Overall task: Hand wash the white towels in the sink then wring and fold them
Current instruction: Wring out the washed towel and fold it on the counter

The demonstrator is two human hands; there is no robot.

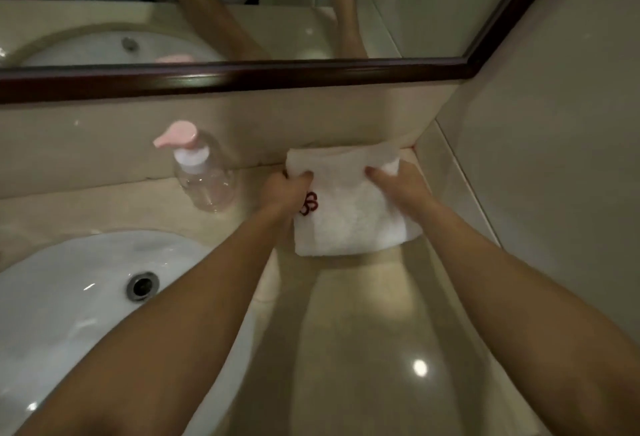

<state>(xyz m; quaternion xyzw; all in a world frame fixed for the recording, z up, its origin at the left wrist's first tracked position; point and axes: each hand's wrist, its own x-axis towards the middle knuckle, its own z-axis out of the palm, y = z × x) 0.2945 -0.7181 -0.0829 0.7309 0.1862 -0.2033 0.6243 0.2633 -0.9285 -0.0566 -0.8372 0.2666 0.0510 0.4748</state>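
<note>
A folded white towel (349,207) with a red flower emblem is held flat on the counter's far corner, right of the sink (69,297).
Its far part is gripped by the left hand (282,193) and right hand (398,182), fingers curled over the cloth, seemingly to square the fold. Nearby are a pump bottle (201,176), marble countertop (346,331) and framed mirror (242,75).
</note>
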